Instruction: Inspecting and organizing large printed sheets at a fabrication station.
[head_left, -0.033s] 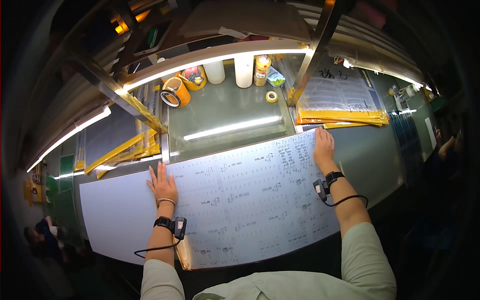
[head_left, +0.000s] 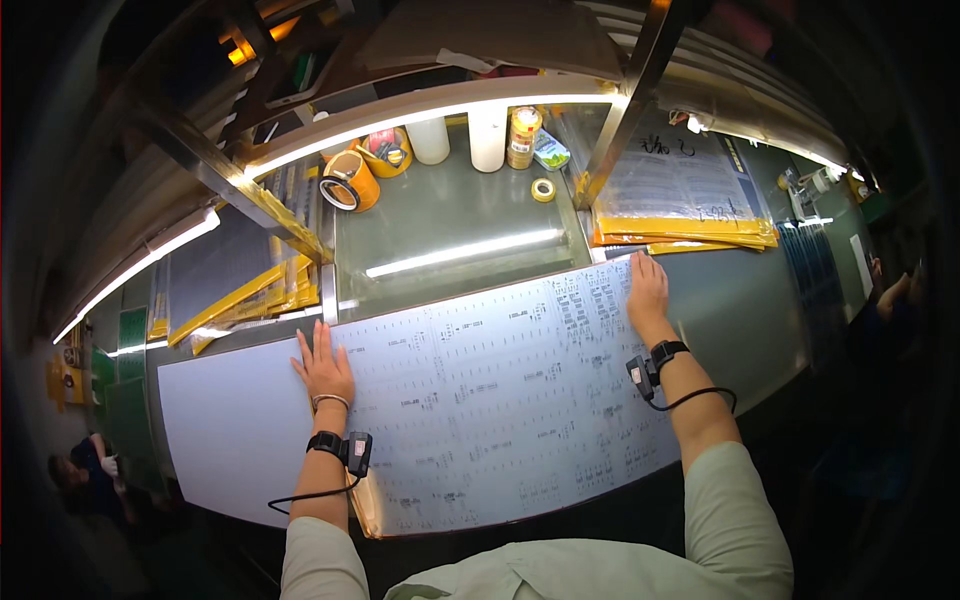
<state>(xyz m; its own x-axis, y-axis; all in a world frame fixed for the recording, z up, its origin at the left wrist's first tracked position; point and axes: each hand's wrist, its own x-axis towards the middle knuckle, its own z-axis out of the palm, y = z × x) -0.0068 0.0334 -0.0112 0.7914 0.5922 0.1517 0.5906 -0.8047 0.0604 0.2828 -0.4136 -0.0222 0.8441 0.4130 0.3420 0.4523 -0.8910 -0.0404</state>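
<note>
A large pale bluish sheet (head_left: 480, 420) printed with rows of small dark marks lies flat on the bench in front of me. My left hand (head_left: 326, 376) rests with spread fingers on its left edge. At the far right corner of the sheet lies my right hand (head_left: 648, 292), fingers stretched out and close together, their tips at the corner. Left of the printed sheet is a plain white board (head_left: 235, 425). A brownish-yellow edge strip (head_left: 368, 508) shows at the near left corner of the printed sheet. Both wrists carry black straps with small cabled devices.
Tape rolls (head_left: 352, 182), a small yellow roll (head_left: 543, 190), white cylinders (head_left: 487, 140) and a spray can (head_left: 522, 138) stand behind. Yellow-edged film stacks lie left (head_left: 240, 290) and right (head_left: 685, 200). Metal posts (head_left: 630, 110) and a lit lamp tube (head_left: 430, 118) frame the bench.
</note>
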